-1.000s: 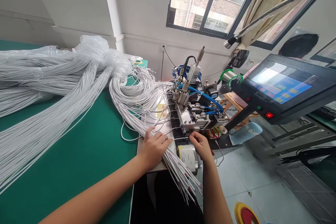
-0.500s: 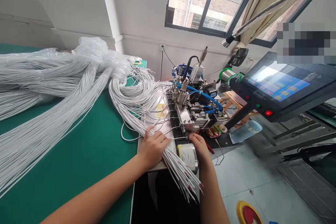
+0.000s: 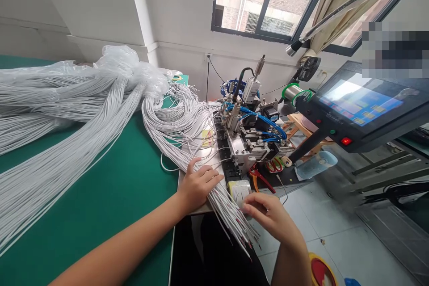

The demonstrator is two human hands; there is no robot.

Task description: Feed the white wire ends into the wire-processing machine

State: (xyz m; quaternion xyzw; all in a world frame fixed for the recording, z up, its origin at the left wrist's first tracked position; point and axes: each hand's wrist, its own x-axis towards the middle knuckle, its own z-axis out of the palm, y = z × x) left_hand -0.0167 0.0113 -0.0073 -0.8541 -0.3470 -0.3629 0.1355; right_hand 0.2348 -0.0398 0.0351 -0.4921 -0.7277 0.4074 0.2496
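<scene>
My left hand [image 3: 201, 185] rests over a thick bundle of thin white cables [image 3: 182, 158], its fingers curled round it at the table's edge. The cables' free ends [image 3: 239, 228], some with reddish tips, fan out past this hand. Beside them is my right hand [image 3: 273, 216], thumb and forefinger drawn together near the bundle's edge; what lies between the fingertips, if anything, is too small to make out. A bench machine [image 3: 243, 136] with metal cylinders and blue air hoses stands beyond both hands. Several single cables run into its black track [image 3: 229, 165].
More cable bundles [image 3: 83, 143], partly wrapped in clear plastic, lie across the green table [image 3: 134, 201]. A touch-screen panel [image 3: 365, 103] stands at the right. Orange-handled pliers [image 3: 263, 181], a wire spool [image 3: 293, 92] and a white-labelled roll or cylinder [image 3: 239, 190] are near the machine.
My right hand has left the cable at the machine's track and come back towards me, to the bundle's free ends. My left hand stays on the bundle. The orange-handled pliers are now uncovered.
</scene>
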